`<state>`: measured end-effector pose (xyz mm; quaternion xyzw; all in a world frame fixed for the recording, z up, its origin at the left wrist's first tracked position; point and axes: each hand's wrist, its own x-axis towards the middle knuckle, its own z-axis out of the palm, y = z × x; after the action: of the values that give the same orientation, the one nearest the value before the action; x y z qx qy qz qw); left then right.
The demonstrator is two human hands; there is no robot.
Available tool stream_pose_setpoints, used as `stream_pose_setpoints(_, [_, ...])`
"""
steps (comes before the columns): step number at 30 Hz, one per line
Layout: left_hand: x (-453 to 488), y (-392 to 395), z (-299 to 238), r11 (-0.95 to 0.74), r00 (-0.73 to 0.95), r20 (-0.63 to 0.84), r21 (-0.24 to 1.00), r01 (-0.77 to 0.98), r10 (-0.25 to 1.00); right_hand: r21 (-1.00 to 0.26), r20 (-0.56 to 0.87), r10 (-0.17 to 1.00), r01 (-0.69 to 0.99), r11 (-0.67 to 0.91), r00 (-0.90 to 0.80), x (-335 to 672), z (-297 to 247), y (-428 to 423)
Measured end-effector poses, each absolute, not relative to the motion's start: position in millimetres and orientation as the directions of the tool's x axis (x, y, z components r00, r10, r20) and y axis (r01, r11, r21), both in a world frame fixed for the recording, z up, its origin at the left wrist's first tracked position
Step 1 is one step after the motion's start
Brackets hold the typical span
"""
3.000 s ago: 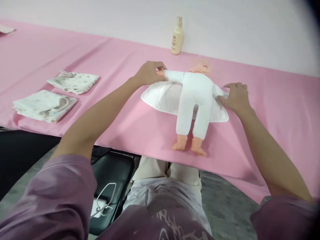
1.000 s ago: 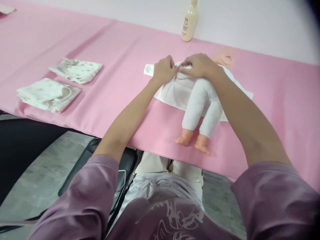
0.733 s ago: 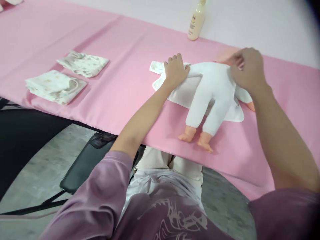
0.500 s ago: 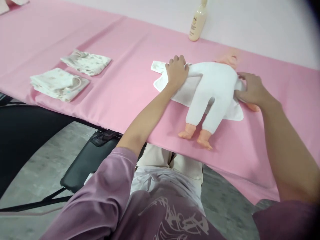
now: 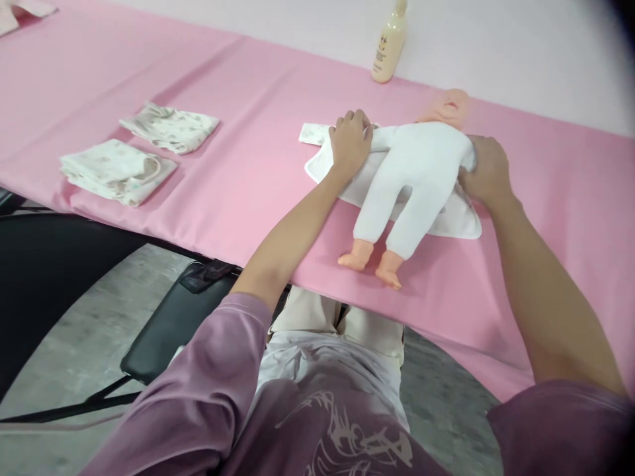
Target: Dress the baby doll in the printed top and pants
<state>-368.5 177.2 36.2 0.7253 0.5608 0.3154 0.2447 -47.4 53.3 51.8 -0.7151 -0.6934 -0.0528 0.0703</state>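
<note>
A baby doll (image 5: 421, 162) with a white cloth body lies on its back, head away from me and bare feet toward me. Beneath it is a spread white baby garment (image 5: 459, 218), whose patterned sleeve end (image 5: 313, 133) sticks out at the left. My left hand (image 5: 351, 142) is closed around the doll's arm at the left, over the garment; the doll's hand there is hidden. At the right, my right hand (image 5: 486, 170) is wrapped round the doll's other arm near the shoulder, its fingers partly behind the body.
Two folded patterned cloths (image 5: 119, 170) lie at the left on the pink tablecloth (image 5: 248, 152). A bottle of pale yellow liquid (image 5: 389, 46) stands at the back. Below the table edge is a black folding chair (image 5: 163, 330) with a dark phone-like object (image 5: 206, 274).
The doll's body and legs have shifted left, and its head shows more. My right hand has moved left and closed on the arm. My left hand has stayed nearly still.
</note>
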Motion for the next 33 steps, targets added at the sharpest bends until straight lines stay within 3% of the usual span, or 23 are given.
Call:
stream_pose_setpoints(4, [-367.2,177.5,41.2,-0.270,0.184,0.197,0.707,0.653,0.963,-0.082,0.226,0.973,0.996,-0.020,0.038,-58.6,57.6,58.8])
stream_pose_setpoints(13, [-374.8,177.2,49.6,-0.307,0.189,0.246,0.656,0.690,0.951,-0.150,0.192,0.981,0.988,0.049,-0.019,-82.4,63.0,83.2])
stream_pose_setpoints(17, [-379.4,180.7,52.0,-0.260,0.197,0.170,0.670,0.695,0.966,-0.177,0.188,0.981,0.981,0.079,-0.045,-84.7,58.5,90.4])
stream_pose_setpoints(20, [-380.9,183.6,54.3,-0.332,0.243,0.227,0.678,0.656,0.943,-0.197,0.189,0.981,0.977,0.082,-0.045,-88.0,54.3,91.4])
stream_pose_setpoints(25, [-379.7,183.7,56.0,-0.389,0.278,0.272,0.633,0.670,0.921,-0.253,0.203,0.979,0.967,0.037,0.016,-95.2,49.5,81.9])
stream_pose_setpoints(30, [-380.0,180.8,51.5,-0.368,0.238,0.294,0.554,0.747,0.926,-0.277,0.121,0.979,0.952,-0.127,0.166,-96.3,49.2,69.4])
stream_pose_setpoints(33, [-380.9,185.9,41.9,-0.366,0.263,0.257,0.570,0.736,0.930,-0.275,0.084,0.980,0.949,-0.151,0.180,-93.6,51.3,67.8])
